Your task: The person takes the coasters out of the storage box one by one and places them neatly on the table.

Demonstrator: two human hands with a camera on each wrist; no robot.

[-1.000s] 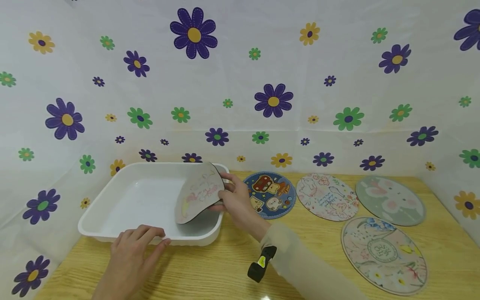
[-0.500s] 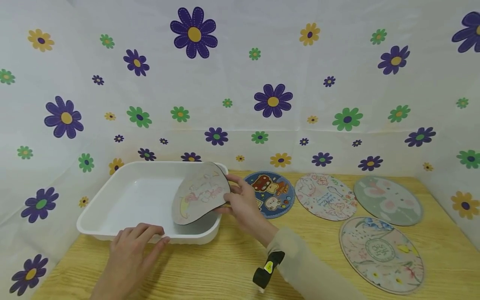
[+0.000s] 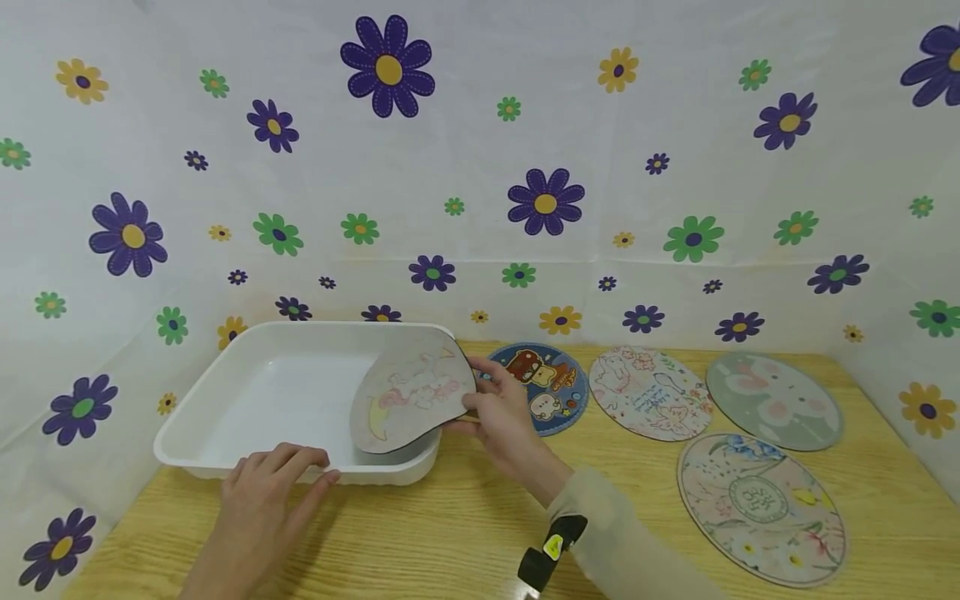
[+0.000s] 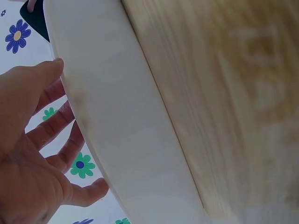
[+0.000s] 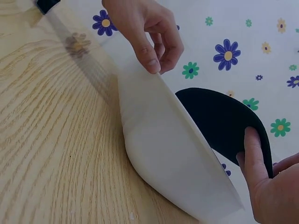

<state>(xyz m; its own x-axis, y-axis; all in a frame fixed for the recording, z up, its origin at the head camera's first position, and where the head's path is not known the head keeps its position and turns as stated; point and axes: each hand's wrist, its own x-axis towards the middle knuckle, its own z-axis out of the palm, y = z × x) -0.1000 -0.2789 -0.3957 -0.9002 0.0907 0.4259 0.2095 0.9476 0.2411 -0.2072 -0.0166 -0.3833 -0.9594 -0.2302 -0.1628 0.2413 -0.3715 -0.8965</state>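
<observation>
My right hand (image 3: 510,421) pinches the right edge of a pale round mouse pad (image 3: 408,392) printed with a pink-maned unicorn and a yellow moon. The pad bends and tilts over the right end of a white plastic tray (image 3: 180,408). Its black underside (image 5: 210,121) faces the right wrist view. With thumb and fingers, my left hand (image 3: 262,500) holds the tray's near rim; in the left wrist view its fingers (image 4: 56,123) reach past that rim. Behind my right hand, a blue mouse pad (image 3: 566,392) with cartoon figures lies partly hidden.
Right of the blue pad on the wooden table (image 3: 420,533) lie a pink-and-white mouse pad (image 3: 648,396), a green rabbit one (image 3: 776,400) and a floral one (image 3: 761,508). A flowered white cloth (image 3: 480,150) hangs behind. A black strap (image 3: 551,550) hangs at my right wrist.
My right hand has drawn the unicorn mouse pad slightly right and toward me, turning its printed face more into view. My left hand stays on the tray rim.
</observation>
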